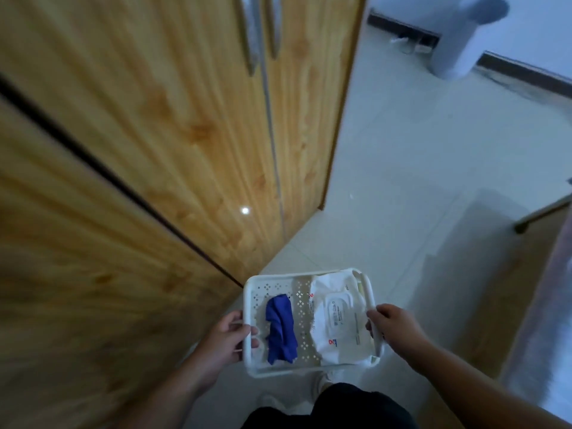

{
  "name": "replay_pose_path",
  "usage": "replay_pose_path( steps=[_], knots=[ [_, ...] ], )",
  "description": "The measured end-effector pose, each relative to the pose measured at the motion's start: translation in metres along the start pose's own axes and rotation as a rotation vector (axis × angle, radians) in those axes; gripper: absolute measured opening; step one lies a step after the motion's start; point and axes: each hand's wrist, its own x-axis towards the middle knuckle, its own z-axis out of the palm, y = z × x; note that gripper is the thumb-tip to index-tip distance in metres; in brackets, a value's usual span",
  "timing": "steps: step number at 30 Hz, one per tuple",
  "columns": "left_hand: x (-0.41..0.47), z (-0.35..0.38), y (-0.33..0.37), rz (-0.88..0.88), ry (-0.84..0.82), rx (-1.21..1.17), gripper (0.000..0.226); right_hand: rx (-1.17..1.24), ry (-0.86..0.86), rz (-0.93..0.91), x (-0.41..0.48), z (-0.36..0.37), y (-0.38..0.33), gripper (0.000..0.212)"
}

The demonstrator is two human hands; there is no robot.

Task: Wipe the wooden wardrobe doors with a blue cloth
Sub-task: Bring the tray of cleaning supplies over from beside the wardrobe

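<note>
The wooden wardrobe doors (173,144) fill the left and top of the view, with two metal handles (250,35) near the top. Low in the middle I hold a white perforated basket (272,286) above the floor. My left hand (226,339) grips its left rim and my right hand (393,326) grips its right rim. Inside the basket a crumpled blue cloth (280,329) lies on the left, and a white pack of wet wipes (337,320) lies on the right.
Pale tiled floor (402,168) stretches to the right of the wardrobe. A grey bin (461,35) stands at the far wall by a dark skirting board. A furniture leg (538,215) shows at the right edge. My dark trousers and a white shoe are below the basket.
</note>
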Motion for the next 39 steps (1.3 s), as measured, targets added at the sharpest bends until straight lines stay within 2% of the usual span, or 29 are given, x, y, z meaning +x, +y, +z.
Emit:
replay_pose_path(
  steps=[13, 25, 31, 39],
  knots=[
    [0.091, 0.137, 0.145, 0.079, -0.2, 0.235, 0.022, 0.244, 0.224, 0.12, 0.043, -0.131, 0.012, 0.03],
    [0.206, 0.233, 0.298, 0.116, -0.402, 0.4, 0.017, 0.379, 0.475, 0.317, 0.129, -0.208, -0.044, 0.031],
    [0.238, 0.276, 0.367, 0.144, -0.45, 0.447, 0.018, 0.507, 0.527, 0.349, 0.156, -0.247, -0.07, 0.03],
    [0.289, 0.36, 0.426, 0.146, -0.461, 0.556, 0.021, 0.633, 0.52, 0.34, 0.223, -0.315, -0.061, 0.025]
  ],
)
